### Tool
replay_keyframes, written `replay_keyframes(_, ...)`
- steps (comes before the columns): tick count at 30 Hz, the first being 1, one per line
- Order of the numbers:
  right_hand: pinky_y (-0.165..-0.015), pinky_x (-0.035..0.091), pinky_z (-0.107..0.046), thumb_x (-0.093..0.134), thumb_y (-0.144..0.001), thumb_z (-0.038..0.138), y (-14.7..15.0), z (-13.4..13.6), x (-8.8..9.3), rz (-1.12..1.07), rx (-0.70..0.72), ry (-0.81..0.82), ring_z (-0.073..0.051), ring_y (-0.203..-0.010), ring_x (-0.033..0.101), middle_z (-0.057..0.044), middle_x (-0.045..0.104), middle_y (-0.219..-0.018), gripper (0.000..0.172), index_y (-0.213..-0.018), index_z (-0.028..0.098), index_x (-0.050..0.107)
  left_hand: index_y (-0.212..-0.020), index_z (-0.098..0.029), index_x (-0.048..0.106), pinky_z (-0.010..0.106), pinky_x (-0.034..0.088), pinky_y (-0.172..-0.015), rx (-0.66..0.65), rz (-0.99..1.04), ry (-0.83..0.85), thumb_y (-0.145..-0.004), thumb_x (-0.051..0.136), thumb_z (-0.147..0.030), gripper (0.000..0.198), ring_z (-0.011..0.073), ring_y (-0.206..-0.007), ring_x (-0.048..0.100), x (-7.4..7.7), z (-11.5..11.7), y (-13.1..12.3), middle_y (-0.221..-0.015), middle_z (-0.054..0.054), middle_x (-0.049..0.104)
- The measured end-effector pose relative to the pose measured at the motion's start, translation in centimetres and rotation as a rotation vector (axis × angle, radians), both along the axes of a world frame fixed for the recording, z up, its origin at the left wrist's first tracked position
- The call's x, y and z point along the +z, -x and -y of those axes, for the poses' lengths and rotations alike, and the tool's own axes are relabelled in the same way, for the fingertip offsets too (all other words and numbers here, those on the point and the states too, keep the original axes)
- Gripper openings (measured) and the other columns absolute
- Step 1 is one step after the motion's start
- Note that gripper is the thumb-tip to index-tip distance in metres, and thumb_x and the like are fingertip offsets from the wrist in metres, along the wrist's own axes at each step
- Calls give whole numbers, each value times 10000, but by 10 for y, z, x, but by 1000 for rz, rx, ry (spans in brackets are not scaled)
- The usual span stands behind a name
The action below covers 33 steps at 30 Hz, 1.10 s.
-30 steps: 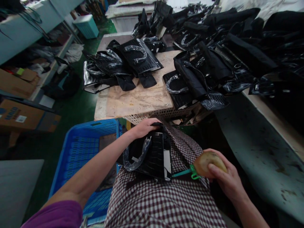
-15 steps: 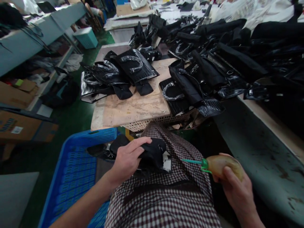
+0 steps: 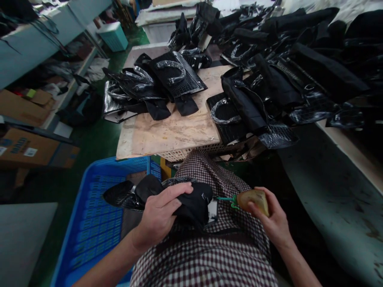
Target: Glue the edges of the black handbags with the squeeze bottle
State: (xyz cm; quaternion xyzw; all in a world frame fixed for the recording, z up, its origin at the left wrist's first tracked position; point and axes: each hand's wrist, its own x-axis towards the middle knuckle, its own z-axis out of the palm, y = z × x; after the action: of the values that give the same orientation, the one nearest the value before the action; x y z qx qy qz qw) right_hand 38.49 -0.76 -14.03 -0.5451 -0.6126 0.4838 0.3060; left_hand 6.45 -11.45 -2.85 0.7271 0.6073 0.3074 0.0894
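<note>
Across my lap, on a checked apron, lies a black bag piece of cloth and crocodile-patterned material. My left hand grips it from above, thumb and fingers pressed on the dark cloth. A pale edge shows at the piece's right end. My right hand is wrapped round a squeeze bottle of yellowish-brown stuff, probably glue. The bottle lies on its side, its thin green nozzle pointing left, with the tip at the right end of the bag piece; I cannot tell whether they touch.
A blue plastic basket stands on the floor at my left. Ahead, a wooden board bears several black bag pieces with wrapped handles. More black pieces are heaped at the right. Cardboard boxes sit at the far left.
My right hand has brought the bottle left, so its nozzle tip is now at the bag piece's right end. My left hand keeps its grip. The whole view has shifted slightly.
</note>
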Motion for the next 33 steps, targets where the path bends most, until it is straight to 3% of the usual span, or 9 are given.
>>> replay_keyframes(5,-825,558,-364,750,-839,521,-4,-1,3,50,58,-42,-268,-915,658,-60,666,-1091,495,-1220,249,587,-1034,-136,695,245,549,-1037,-8,-1,-13,-960,431,-37,291,169,-1126,718,-3,5,-1,-1142,90,768)
replay_keyframes(10,-820,557,-356,751,-834,529,-11,2,8,65,-2,-62,-277,-959,656,-63,668,-1114,482,-1199,251,606,-1021,-126,703,247,542,-1048,-14,1,-20,-948,436,-19,296,179,-1140,712,0,7,0,-1158,105,761)
replay_keyframes(18,-874,538,-402,775,-801,540,-6,2,-6,16,-21,54,-300,-993,656,-72,680,-1116,516,-1190,244,609,-1017,-141,702,276,571,-1032,-37,66,-13,-944,456,-31,280,207,-1148,710,2,13,-2,-1166,110,756)
replay_keyframes(26,-894,540,-388,772,-805,534,-15,6,-3,-31,28,127,-298,-1000,669,-70,698,-1091,492,-1170,234,636,-1027,-127,698,260,554,-1050,-36,89,-20,-946,461,-17,274,201,-1158,705,-1,17,-3,-1161,116,756)
replay_keyframes(33,-936,521,-407,783,-804,519,-15,13,-10,-37,-18,110,-306,-1059,646,-71,669,-1161,516,-1210,251,610,-1042,-128,703,280,555,-1057,-33,101,-1,-955,468,-35,267,211,-1155,708,1,14,-3,-1171,120,755)
